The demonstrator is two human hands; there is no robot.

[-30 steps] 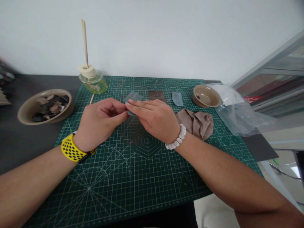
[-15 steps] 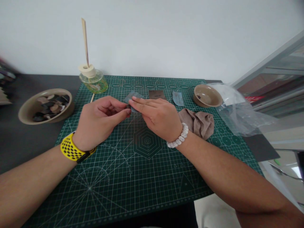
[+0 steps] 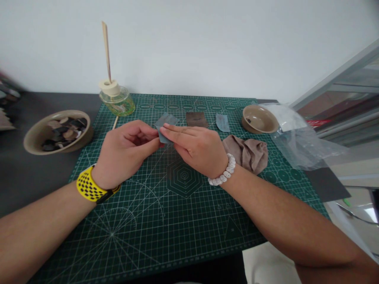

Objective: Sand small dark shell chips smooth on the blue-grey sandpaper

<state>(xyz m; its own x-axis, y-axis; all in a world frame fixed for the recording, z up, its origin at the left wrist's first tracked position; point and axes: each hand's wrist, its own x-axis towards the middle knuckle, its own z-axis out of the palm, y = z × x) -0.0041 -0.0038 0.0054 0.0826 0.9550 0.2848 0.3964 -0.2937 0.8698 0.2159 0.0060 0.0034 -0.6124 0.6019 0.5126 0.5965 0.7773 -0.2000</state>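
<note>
Over the middle of the green cutting mat [image 3: 189,221], my right hand [image 3: 198,150] holds a small grey-blue piece of sandpaper [image 3: 167,119], its fingers laid on top. My left hand [image 3: 127,148] is closed in a pinch right against the sandpaper's near left edge. Whatever it pinches is covered by the sandpaper and fingers. Behind my right hand lie a brown square of sandpaper [image 3: 196,119] and another grey-blue piece of sandpaper [image 3: 222,122]. A crumpled brown cloth [image 3: 248,154] rests beside my right wrist.
At the left stands a tan bowl [image 3: 32,136] of dark and brown chips. A glass reed diffuser [image 3: 118,102] is at the back left, with a thin stick [image 3: 115,122] before it. To the right are a second bowl [image 3: 259,119] and a clear plastic bag [image 3: 299,146].
The sandpaper has shifted slightly toward me and now covers the small dark piece that showed at my left fingertips. Both hands stay in nearly the same place.
</note>
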